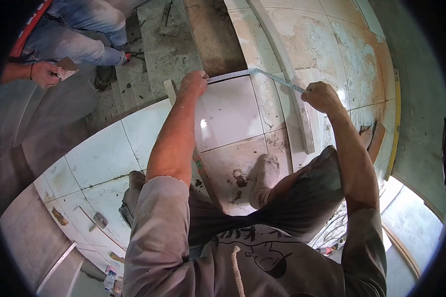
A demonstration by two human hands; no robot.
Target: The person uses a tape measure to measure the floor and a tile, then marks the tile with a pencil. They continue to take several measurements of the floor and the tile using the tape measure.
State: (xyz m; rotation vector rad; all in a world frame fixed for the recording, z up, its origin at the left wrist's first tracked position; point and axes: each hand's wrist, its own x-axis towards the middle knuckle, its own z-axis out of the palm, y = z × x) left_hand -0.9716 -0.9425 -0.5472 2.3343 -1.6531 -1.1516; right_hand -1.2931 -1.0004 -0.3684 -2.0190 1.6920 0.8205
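Note:
A pale measuring tape (233,75) stretches between my two hands and bends near its middle. My left hand (194,83) is closed on one end, at the far left corner of a glossy white tile (230,114). Further right, my right hand (323,96) grips the tape above a long pale straight bar (302,116). Between my left hand and the bend, the tape runs along the tile's far edge. Whatever else lies inside my right fist is hidden.
Another person's hand (45,74) holds a small flat piece (67,68) at the upper left, near rough concrete steps (163,54). A bare strip of concrete (215,39) lies beyond the tile. A hammer-like tool (99,221) rests on the tiles at lower left. A yellow-edged strip (396,128) stands along the right wall.

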